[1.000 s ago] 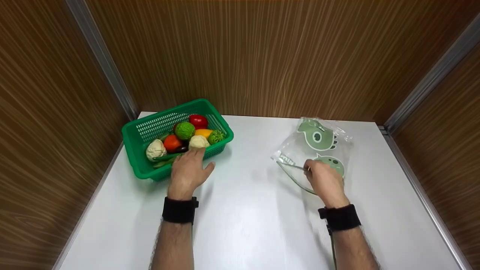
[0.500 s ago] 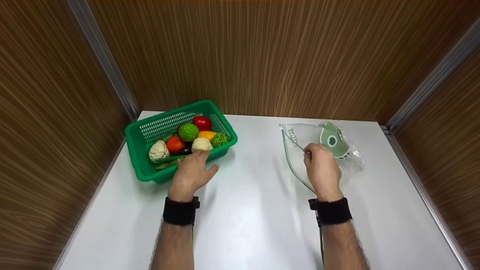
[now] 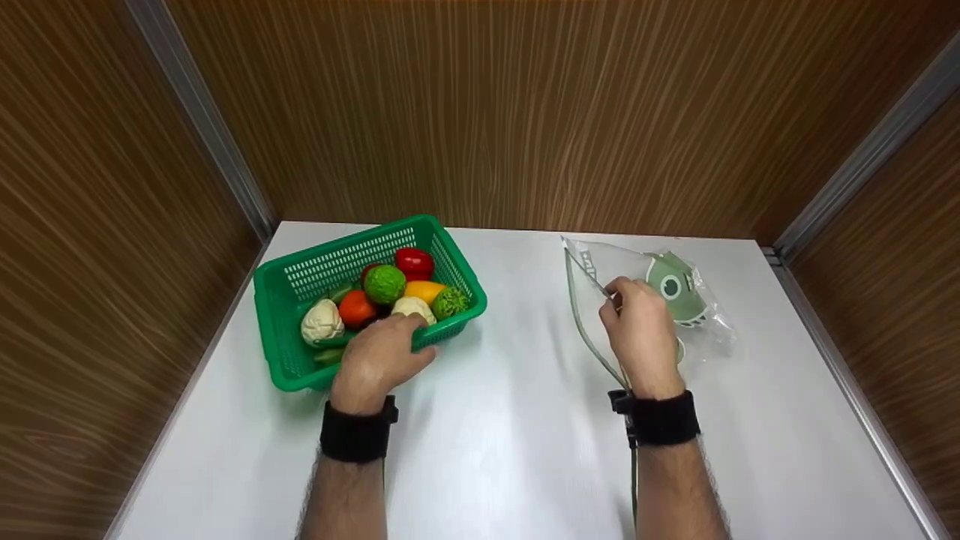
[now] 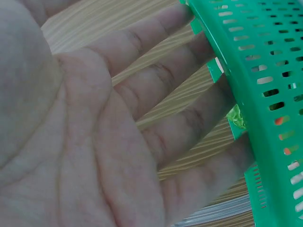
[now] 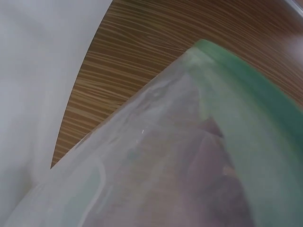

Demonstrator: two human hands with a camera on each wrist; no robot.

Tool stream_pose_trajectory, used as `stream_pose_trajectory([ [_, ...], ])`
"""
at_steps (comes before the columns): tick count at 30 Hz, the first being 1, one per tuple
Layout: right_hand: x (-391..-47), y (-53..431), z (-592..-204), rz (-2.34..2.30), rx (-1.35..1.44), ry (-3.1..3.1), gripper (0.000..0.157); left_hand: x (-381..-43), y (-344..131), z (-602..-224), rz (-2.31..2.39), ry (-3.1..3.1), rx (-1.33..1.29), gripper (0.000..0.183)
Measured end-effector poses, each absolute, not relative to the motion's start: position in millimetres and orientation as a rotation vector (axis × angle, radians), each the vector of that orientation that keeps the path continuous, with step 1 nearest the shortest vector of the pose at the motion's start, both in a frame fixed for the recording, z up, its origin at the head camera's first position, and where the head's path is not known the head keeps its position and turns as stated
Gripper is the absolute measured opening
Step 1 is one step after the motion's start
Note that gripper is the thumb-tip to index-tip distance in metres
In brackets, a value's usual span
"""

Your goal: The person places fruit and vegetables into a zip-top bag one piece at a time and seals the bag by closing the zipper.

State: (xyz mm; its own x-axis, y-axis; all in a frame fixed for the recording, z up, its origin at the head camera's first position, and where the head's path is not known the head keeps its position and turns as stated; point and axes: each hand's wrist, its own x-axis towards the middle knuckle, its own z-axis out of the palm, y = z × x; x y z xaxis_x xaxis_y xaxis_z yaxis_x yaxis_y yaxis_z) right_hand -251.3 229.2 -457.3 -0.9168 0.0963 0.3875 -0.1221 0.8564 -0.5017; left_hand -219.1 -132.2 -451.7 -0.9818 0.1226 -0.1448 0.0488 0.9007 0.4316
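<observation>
Left hand (image 3: 381,361) at the near side of the green basket (image 3: 349,259), fingertips over the rim. From the left wrist: four fingers straight and spaced apart, their ends meeting the rim, the very tips out of sight behind it. Thumb held out to the side, off the basket.

Basket stands on the left part of the white table (image 3: 495,427), at an angle, one corner towards the back wall (image 3: 480,112). Contents in a loose heap: a cauliflower (image 3: 322,322) at the left end, a second cauliflower (image 3: 414,308) just beyond the left fingers, an orange-red tomato (image 3: 357,308) between the two. A bumpy green ball (image 3: 385,284) sits high in the middle. Red pepper (image 3: 414,261) at the far side; yellow piece (image 3: 424,290) in front of it; knobbly green fruit (image 3: 450,301) in the right corner. A long green piece (image 3: 328,356) lies low along the near side, partly hidden by the hand.

Right hand (image 3: 643,334), well apart from the basket, pinches one green edge of a clear plastic bag (image 3: 671,289) between thumb and fingers. The bag's two green edges part in a narrow gap, meeting at the far corner. Pale green cartoon print on the plastic, one round eye showing. Right wrist view blurred: plastic and a broad green edge; finger detail cannot be told there.
</observation>
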Motion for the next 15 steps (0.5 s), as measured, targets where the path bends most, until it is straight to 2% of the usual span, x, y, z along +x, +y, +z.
stream_pose_trajectory([
  [4,-249.2,226.1,-454.9,0.759,0.028,-2.659,0.020,-223.7,-135.1,-454.6,0.560,3.005,0.133,0.040],
  [9,-248.2,224.8,-452.8,0.774,0.035,-2.688,0.022,-237.0,-134.9,-468.5,0.524,3.162,0.148,0.045],
  [15,-247.5,224.0,-453.7,0.784,0.068,-2.696,0.022,-251.6,-134.3,-488.5,0.595,3.161,0.032,0.054],
])
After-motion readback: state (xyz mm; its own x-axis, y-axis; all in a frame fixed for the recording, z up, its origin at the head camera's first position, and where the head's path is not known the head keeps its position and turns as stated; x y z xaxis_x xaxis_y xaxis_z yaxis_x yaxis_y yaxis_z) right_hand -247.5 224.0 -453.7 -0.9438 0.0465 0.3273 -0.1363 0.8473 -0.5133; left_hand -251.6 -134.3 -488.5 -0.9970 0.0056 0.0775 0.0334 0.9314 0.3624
